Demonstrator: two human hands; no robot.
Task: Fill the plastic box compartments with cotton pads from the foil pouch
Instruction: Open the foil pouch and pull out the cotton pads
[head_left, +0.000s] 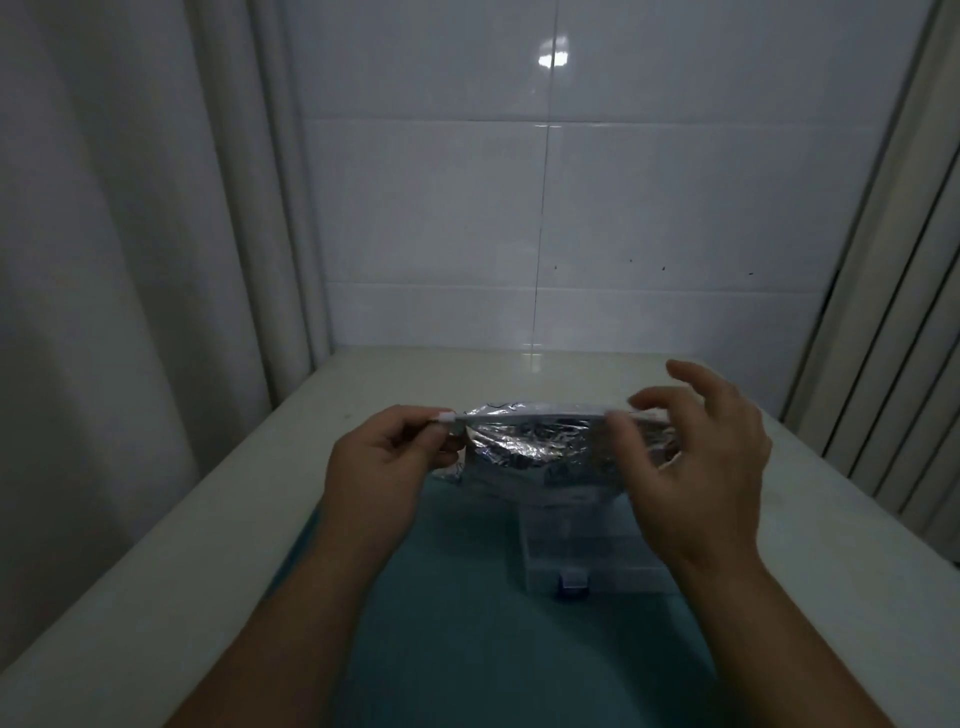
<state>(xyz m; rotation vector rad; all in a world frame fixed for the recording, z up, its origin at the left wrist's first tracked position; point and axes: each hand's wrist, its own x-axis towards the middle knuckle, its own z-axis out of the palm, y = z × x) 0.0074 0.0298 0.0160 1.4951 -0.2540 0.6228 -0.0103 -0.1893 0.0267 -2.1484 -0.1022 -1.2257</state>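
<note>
Teal mat (467, 634): lying nearest, carrying the box.
Left hand (382, 462): thumb and forefinger are pinching the pouch's left top corner.
Right hand (701, 457): thumb and forefinger are pinching the right end of the top strip, the other fingers fanning out loose.
Foil pouch (530, 447): hanging in the air between the hands, its long axis running left to right (no pads showing).
Plastic box (587, 556): sitting directly below the pouch, nearer the right hand, its blue latch (573, 586) facing the person.
Next: the strip is probably needing a pull across that axis.
</note>
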